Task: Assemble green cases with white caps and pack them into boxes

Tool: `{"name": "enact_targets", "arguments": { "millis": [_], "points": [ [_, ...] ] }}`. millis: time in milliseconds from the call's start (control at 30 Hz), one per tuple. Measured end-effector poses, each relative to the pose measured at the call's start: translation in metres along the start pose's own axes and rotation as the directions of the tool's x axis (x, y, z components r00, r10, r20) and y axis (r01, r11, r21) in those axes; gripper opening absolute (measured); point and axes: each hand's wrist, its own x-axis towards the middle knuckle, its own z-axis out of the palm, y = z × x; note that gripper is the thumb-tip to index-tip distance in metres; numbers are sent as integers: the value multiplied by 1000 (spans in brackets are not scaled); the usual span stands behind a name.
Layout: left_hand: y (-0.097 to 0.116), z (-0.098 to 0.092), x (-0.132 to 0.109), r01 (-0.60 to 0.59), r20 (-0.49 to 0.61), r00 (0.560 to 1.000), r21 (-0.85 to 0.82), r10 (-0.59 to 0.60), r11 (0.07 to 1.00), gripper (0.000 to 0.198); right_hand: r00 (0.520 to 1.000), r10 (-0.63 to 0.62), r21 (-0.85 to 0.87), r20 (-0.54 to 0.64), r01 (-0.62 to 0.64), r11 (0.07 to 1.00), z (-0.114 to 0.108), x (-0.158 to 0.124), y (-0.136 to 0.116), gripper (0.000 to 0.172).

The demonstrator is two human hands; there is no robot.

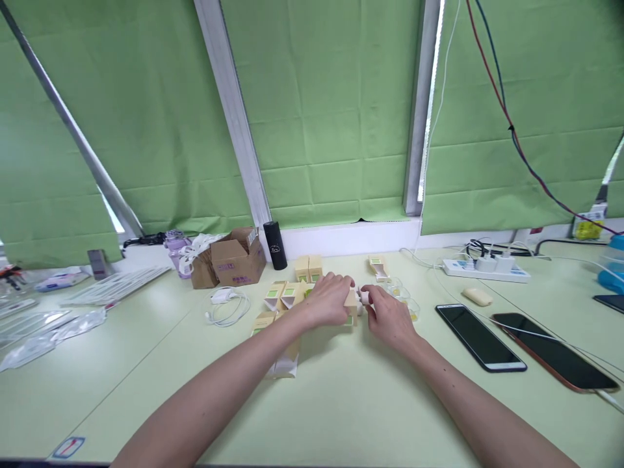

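Observation:
In the middle of the table my left hand (pixel 332 299) is closed around a small cream-yellow box (pixel 350 311) with a green patch. Close beside it, my right hand (pixel 390 315) pinches a small white cylindrical piece (pixel 364 297) at the box's right side. The fingers partly cover both things, so I cannot tell whether the piece is inside the box's end. Several similar cream boxes (pixel 274 294) lie under and left of my left forearm, some with flaps raised. Small clear round containers (pixel 397 290) with yellow marks sit just behind my right hand.
Two cream boxes (pixel 308 268) stand at the back, with another open box (pixel 377 266) to their right. Behind left are a cardboard carton (pixel 238 257), a black cylinder (pixel 275 246) and a white charger (pixel 223 296). Phones (pixel 480 337), cables and a power strip (pixel 486 268) occupy the right.

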Motion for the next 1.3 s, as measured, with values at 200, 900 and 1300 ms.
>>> {"name": "enact_targets", "arguments": {
  "millis": [200, 900, 1300],
  "points": [
    [-36, -18, 54, 113, -114, 988, 117, -100, 987, 64, 1000, -4, 9, 17, 4, 1000, 0, -1, -3, 43],
    [-84, 55, 113, 257, -126, 962, 133, -241, 957, 57, 997, -66, 8, 46, 65, 998, 0, -6, -11, 40],
    [-42, 69, 94, 379, -60, 923, -23, -380, 925, 51, 994, -97, 10, 43, 96, 995, -1, -7, -15, 38]
  ]
}}
